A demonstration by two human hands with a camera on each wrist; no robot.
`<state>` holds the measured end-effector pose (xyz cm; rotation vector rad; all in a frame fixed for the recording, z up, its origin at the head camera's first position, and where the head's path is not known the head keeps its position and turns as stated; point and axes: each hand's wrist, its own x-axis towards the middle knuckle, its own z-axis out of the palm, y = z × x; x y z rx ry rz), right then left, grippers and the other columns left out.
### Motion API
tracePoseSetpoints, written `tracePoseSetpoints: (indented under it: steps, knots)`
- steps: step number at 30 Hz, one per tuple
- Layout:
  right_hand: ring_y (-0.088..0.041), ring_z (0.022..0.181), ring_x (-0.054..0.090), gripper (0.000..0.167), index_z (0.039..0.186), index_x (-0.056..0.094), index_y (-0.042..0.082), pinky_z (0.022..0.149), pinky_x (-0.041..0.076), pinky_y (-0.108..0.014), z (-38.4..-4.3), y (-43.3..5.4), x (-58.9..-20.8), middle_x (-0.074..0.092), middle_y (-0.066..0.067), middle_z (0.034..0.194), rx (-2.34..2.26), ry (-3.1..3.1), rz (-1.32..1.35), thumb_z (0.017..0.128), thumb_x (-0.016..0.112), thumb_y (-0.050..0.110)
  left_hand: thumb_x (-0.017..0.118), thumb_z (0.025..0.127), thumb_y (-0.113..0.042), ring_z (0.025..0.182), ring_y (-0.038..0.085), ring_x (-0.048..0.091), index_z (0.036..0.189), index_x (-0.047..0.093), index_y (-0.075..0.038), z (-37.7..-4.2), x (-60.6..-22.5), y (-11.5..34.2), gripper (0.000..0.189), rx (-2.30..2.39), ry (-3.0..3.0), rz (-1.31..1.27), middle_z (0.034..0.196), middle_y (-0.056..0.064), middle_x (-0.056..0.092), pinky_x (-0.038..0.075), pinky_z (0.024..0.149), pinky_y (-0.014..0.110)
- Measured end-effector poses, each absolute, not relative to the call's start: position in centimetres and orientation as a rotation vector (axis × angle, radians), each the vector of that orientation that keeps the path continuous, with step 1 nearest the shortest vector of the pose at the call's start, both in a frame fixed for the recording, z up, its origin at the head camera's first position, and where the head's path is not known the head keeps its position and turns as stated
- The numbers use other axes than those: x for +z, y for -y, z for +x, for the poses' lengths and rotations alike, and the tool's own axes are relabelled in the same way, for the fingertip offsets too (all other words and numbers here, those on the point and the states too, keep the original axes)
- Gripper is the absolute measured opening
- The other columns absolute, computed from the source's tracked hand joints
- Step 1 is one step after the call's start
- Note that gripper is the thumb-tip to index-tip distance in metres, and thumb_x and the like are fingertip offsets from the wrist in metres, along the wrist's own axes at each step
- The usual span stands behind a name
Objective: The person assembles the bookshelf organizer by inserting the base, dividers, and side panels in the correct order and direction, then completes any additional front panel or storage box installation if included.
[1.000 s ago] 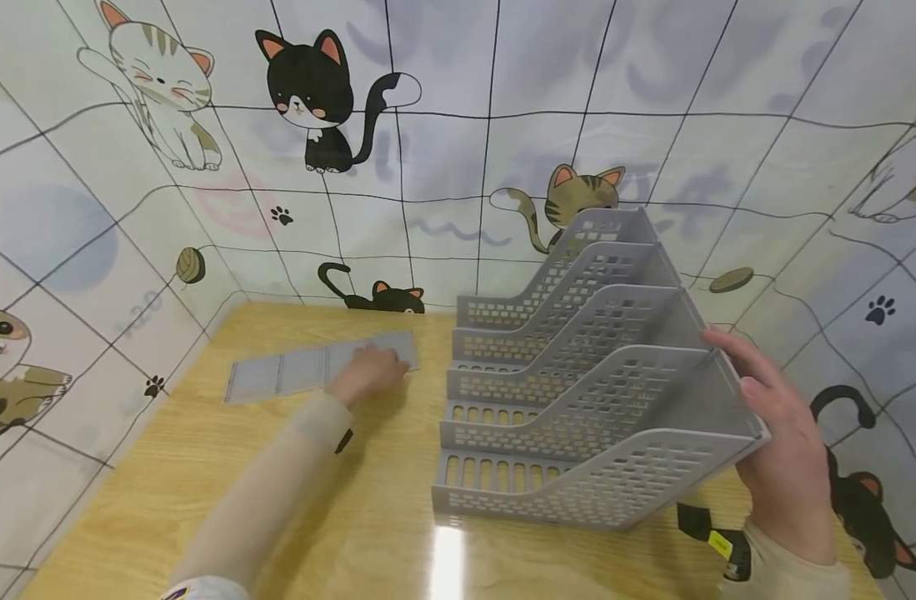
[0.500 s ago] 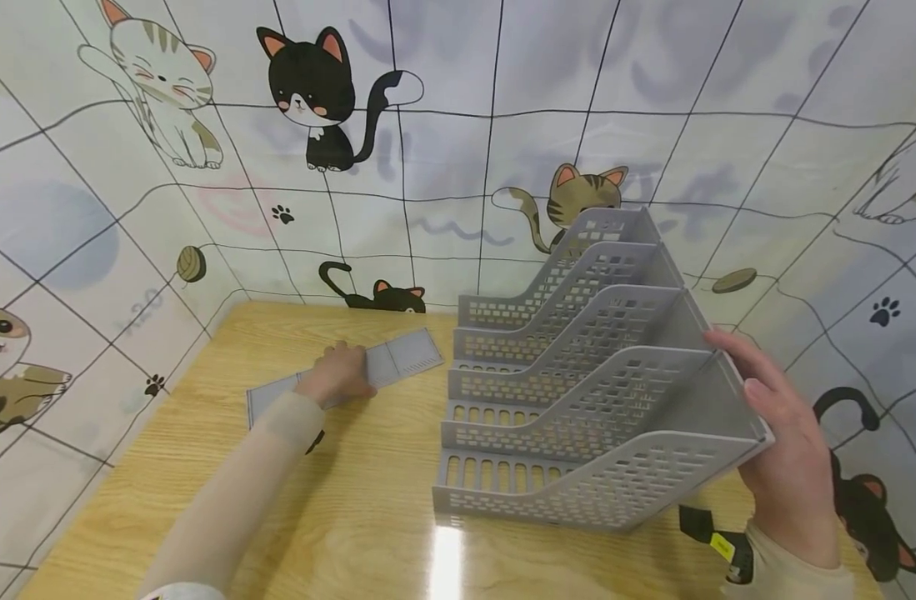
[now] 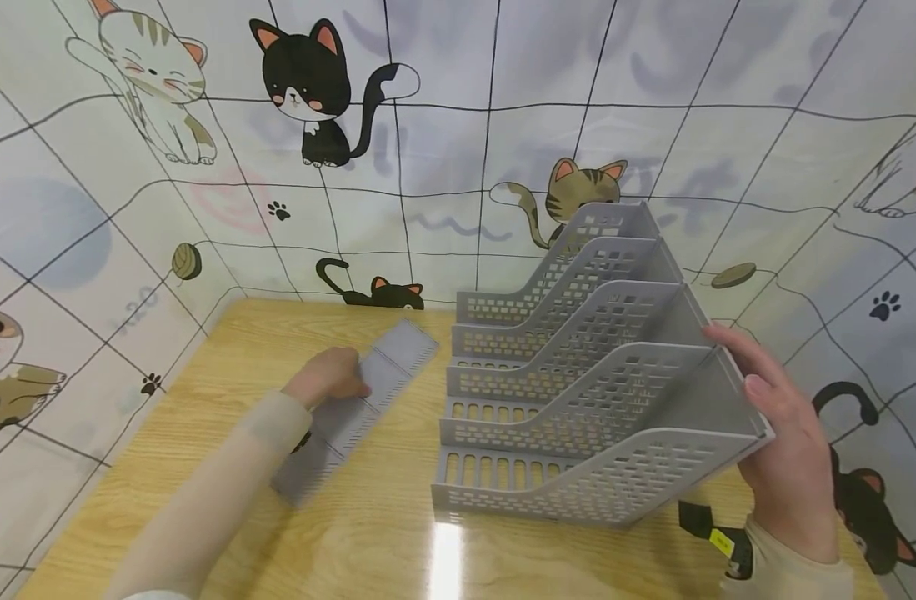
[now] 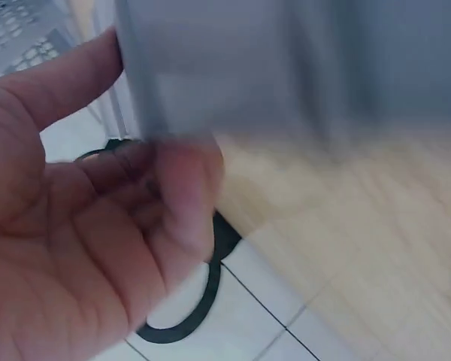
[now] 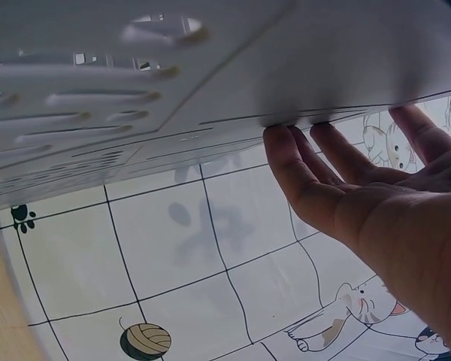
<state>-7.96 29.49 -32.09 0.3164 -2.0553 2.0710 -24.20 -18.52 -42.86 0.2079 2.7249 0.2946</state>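
My left hand (image 3: 330, 375) pinches a long, flat grey plastic strip (image 3: 386, 379), marked off in sections by cross lines and with a toothed edge. The strip stretches diagonally over the table's left part; the hand covers some of it. In the left wrist view the thumb and curled fingers (image 4: 184, 188) meet at the edge of the blurred strip (image 4: 218, 68). A grey perforated file rack (image 3: 578, 400) with several upright dividers stands to the right. My right hand (image 3: 783, 442) is at its back, fingertips (image 5: 279, 139) touching the rear panel (image 5: 308, 68).
The wooden table (image 3: 367, 533) runs up to walls covered with a cat-print tile sheet (image 3: 442, 150) on the left, back and right. A black strap with a yellow tag (image 3: 722, 543) is by my right wrist.
My left hand has moved left and slightly nearer, turning the strip from nearly crosswise to a steep diagonal, its near end swung toward me. The rack and right hand stay in place.
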Motion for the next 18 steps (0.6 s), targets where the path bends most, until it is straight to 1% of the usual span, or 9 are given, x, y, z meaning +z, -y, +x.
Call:
tracePoseSetpoints:
  steps: [3,5,7,10,12,13,15,18]
  knots:
    - [-0.029,0.136,0.046,0.053,0.159,0.032,0.001,0.096,0.053,-0.023,-7.8,-29.3,-31.9,0.03,-0.019,0.162,2.065,2.063,0.296,0.11,0.031,0.021,0.067,0.098,-0.016,0.068,0.021,0.063,0.101,0.064,0.004,-24.2,-41.9,18.2,0.02,0.45,-2.61,0.262,0.086,0.011,0.065,0.055,0.06,0.031]
    - [-0.029,0.135,0.046,0.053,0.159,0.032,0.0,0.096,0.053,-0.023,-7.8,-29.3,-31.9,0.03,-0.02,0.162,2.064,2.057,0.296,0.11,0.031,0.02,0.061,0.101,-0.012,0.062,0.02,0.065,0.098,0.061,0.003,-24.1,-41.3,17.9,0.015,0.59,-2.527,0.299,0.084,0.013,0.066,0.057,0.056,0.032]
    - [-0.029,0.134,0.047,0.052,0.158,0.033,-0.001,0.095,0.053,-0.023,-7.7,-29.3,-31.9,0.032,-0.02,0.161,2.066,2.048,0.302,0.11,0.032,0.02,0.056,0.103,-0.011,0.056,0.019,0.066,0.096,0.059,0.002,-24.1,-40.8,17.5,0.014,0.731,-2.465,0.322,0.081,0.015,0.066,0.06,0.056,0.037]
    - [-0.027,0.132,0.048,0.051,0.158,0.035,-0.001,0.095,0.053,-0.023,-7.7,-29.3,-32.0,0.034,-0.02,0.16,2.064,2.033,0.315,0.111,0.032,0.02,0.05,0.103,-0.009,0.048,0.016,0.065,0.099,0.056,0.002,-24.1,-40.2,16.9,0.013,0.919,-2.446,0.371,0.077,0.016,0.067,0.06,0.055,0.044]
    - [-0.026,0.13,0.05,0.051,0.157,0.035,-0.001,0.093,0.054,-0.023,-7.8,-29.4,-32.0,0.035,-0.019,0.159,2.065,2.025,0.345,0.111,0.032,0.019,0.047,0.102,-0.009,0.043,0.015,0.061,0.107,0.058,0.004,-24.1,-40.0,16.4,0.018,1.004,-2.491,0.396,0.074,0.015,0.067,0.059,0.051,0.045]
    - [-0.026,0.13,0.051,0.051,0.157,0.036,0.0,0.094,0.054,-0.024,-7.8,-29.4,-32.1,0.036,-0.018,0.159,2.061,2.023,0.358,0.111,0.031,0.019,0.047,0.101,-0.009,0.041,0.014,0.059,0.113,0.06,0.004,-24.1,-39.9,16.1,0.022,1.049,-2.518,0.404,0.074,0.014,0.067,0.057,0.049,0.043]
    - [-0.025,0.13,0.052,0.05,0.157,0.035,-0.001,0.093,0.055,-0.024,-7.9,-29.5,-32.2,0.036,-0.019,0.159,2.068,2.002,0.421,0.11,0.03,0.016,0.045,0.101,-0.009,0.037,0.013,0.054,0.127,0.061,0.003,-24.0,-39.9,15.6,0.033,1.129,-2.59,0.414,0.072,0.012,0.066,0.05,0.043,0.036]
    - [-0.024,0.131,0.052,0.05,0.158,0.035,0.0,0.093,0.054,-0.024,-8.1,-29.5,-32.3,0.036,-0.017,0.16,2.07,2.004,0.422,0.11,0.03,0.017,0.046,0.099,-0.009,0.033,0.012,0.046,0.14,0.059,0.0,-23.7,-39.9,14.8,0.045,1.258,-2.69,0.386,0.073,0.011,0.067,0.04,0.038,0.028]
